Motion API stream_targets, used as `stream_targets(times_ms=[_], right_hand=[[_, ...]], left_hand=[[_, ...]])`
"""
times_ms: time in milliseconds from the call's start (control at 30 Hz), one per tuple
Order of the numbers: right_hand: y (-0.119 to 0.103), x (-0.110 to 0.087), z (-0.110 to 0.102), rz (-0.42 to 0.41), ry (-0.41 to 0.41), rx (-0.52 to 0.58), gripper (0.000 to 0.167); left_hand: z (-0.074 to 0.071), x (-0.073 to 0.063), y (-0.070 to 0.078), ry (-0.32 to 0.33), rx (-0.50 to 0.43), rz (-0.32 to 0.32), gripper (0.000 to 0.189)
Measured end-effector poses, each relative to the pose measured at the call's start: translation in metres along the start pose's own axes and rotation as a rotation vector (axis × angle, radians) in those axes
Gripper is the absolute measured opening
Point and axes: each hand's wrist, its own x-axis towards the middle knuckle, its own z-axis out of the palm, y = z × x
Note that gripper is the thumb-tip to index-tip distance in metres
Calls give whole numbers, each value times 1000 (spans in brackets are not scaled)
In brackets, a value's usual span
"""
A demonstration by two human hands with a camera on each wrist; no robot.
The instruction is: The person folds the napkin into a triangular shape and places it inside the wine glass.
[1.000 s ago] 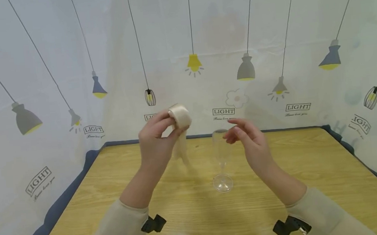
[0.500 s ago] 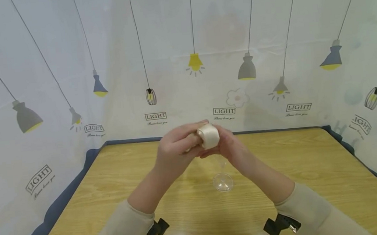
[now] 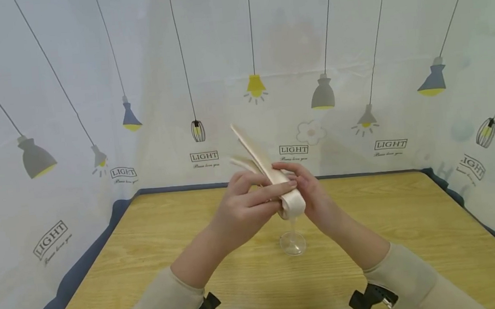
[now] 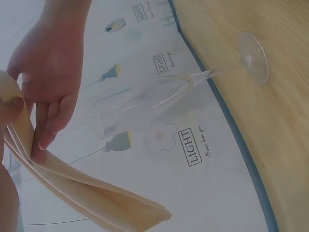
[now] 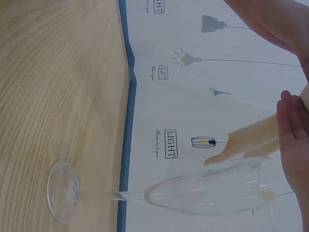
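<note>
A cream satin cloth, folded into a long strip with a rounded, rolled lower end [image 3: 295, 203], is between both hands. My left hand [image 3: 245, 210] grips it from the left, fingers laid across its front. On the other side my right hand [image 3: 321, 202] touches it with fairly straight fingertips, its palm uncovered in the left wrist view. Two loose ends of the cloth [image 5: 256, 135] stick out past the fingers, up and left in the head view. Below and behind the hands stands a clear champagne flute [image 5: 212, 188], upright; cloth and hands hide its bowl in the head view.
The flute's round foot [image 3: 293, 244] rests on a wooden table [image 3: 392, 220]. Behind the table and along its sides hangs a white curtain [image 3: 221, 45] printed with lamps, its dark blue border [image 3: 176, 188] along the table's back edge. A camera mount sits on each wrist.
Both hands were apart, the left holding the roll up; they met above the flute. The cloth has since been turned over, rolled end now downward and loose ends up to the left.
</note>
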Motion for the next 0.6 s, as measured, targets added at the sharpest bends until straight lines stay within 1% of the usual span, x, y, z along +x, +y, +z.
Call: stream_targets(times_ms=[67,167,300,367,467,533,600], right_hand=[[0,-1,-1,-2,3,16,35],[-1,-3,-1,6,27,11,32],[-2,-4,-1,26,110,-40,30],[-1,-5,-3,14,139,-60,33],[0,-5,-6,-40,157,-73,36],[0,-4,-8,-77,175,-95,37],[-2,-3,-9,-93,213,-123,38]], left_hand=[[1,-2,1,-20,15,21,6],[3,-5,1,-64,35,51,4],[3,-10,1,-138,74,98,9],[3,-12,0,-160,84,112,11],[4,-15,-3,-162,70,112,9],[6,-17,-6,-156,68,103,7],[7,-19,-9,-156,64,81,10]])
